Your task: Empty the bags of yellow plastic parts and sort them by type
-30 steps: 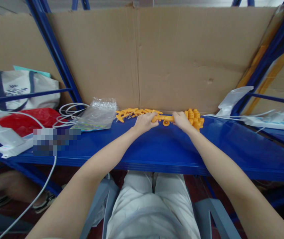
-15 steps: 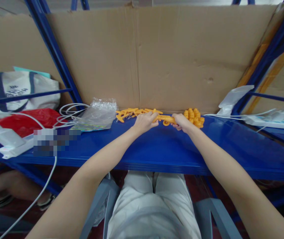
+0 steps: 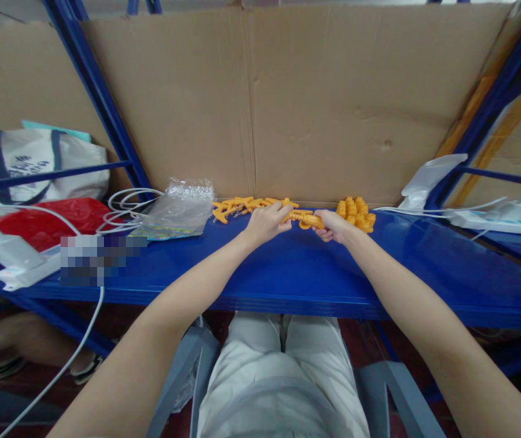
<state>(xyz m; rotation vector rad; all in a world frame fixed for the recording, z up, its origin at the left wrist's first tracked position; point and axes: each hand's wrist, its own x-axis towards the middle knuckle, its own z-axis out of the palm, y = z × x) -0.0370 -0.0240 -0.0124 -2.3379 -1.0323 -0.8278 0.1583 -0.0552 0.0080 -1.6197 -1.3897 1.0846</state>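
Between my two hands stretches an orange plastic part (image 3: 308, 219), roughly level above the blue shelf (image 3: 288, 274). My left hand (image 3: 266, 221) is closed round its thinner left end. Its thicker, rounded right end sits in the closed fingers of my right hand (image 3: 332, 226). What kind of part it is I cannot make out. Behind my left hand lies a pile of branching orange plastic pieces (image 3: 233, 208) with small bits among them. Right beside my right hand stands a cluster of chunky orange pieces (image 3: 356, 214).
A clear plastic bag (image 3: 178, 207) and coiled white cables lie to the left, near a red bag (image 3: 69, 219) and a white power strip (image 3: 27, 267). Cardboard (image 3: 310, 103) walls off the back. Another power strip (image 3: 502, 220) is at the right. A person's leg shows lower left.
The orange part has turned about its length between my hands, so its rounded end shows a different side. Both hands stay in nearly the same place.
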